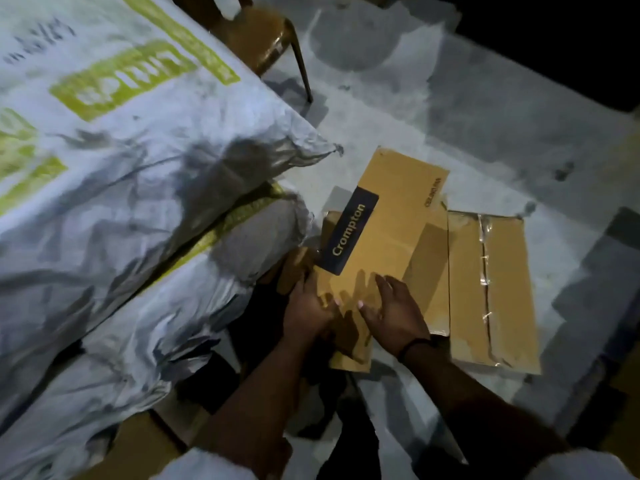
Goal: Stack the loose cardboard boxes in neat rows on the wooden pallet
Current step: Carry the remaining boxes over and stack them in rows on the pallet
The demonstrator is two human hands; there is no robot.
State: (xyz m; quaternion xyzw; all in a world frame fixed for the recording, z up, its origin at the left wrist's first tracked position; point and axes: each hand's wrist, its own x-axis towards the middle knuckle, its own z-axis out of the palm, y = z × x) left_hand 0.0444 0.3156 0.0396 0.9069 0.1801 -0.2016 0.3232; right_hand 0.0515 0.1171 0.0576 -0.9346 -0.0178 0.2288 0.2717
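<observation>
we see one long tan cardboard Crompton box (391, 209) on the grey concrete floor (485, 133), long axis running diagonally away from us. dark blue label strip (349, 233) with yellow lettering sits on the left part of its top face. far end is down on the floor; we can't tell if the near end rests or is raised

left of it, close by: big white woven sacks (121, 168) with green print, one lying over another, filling the left half of the view, partly blurred

right of it: second box (509, 289), tan cardboard, flat on the floor, clear tape along its centre seam. the two lie side by side, touching or nearly, we can't tell which

both hands are at the near end of the Crompton box:
- right hand (394, 313): palm down on the top face, fingers straight and a little spread, pointing away from us, thumb out toward the other hand. thin black wristband (414, 346) on that wrist
- left hand (306, 308): at the near left edge, thumb on the top face, other fingers running along the left side into shadow. we can't tell whether they curl under or just lie against it
- thumbs near each other, not touching

a bit of tan cardboard shows past the box's left edge beside the label, and a brownish piece lies by the left fingers; we can't tell if these are flaps or separate boxes

top of view: chair (256, 32) with brown seat and thin dark metal legs, well apart from the boxes

white sleeves (194, 465) at the bottom edge, light is dim
</observation>
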